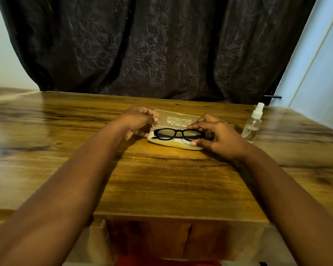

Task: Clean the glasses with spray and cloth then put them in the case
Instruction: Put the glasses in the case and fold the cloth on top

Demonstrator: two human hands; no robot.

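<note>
Left hand (137, 121) grips the open case (176, 145) end; right hand (217, 136) pinches the glasses (178, 133) inside.

Illumination is dim and warm. A bright yellow pool falls on the table (161, 179) around the case (176, 144); brightness drops toward the near edge. Both forearms cast soft shadows on the wood. Pale glare streaks the left tabletop, which is also smeared by blur. The curtain (161, 45) is dark, with faint sheen on its folds. The bottle (252, 125) is slightly soft. Wide-angle distortion bends the table edges and the wall line at right.
</note>
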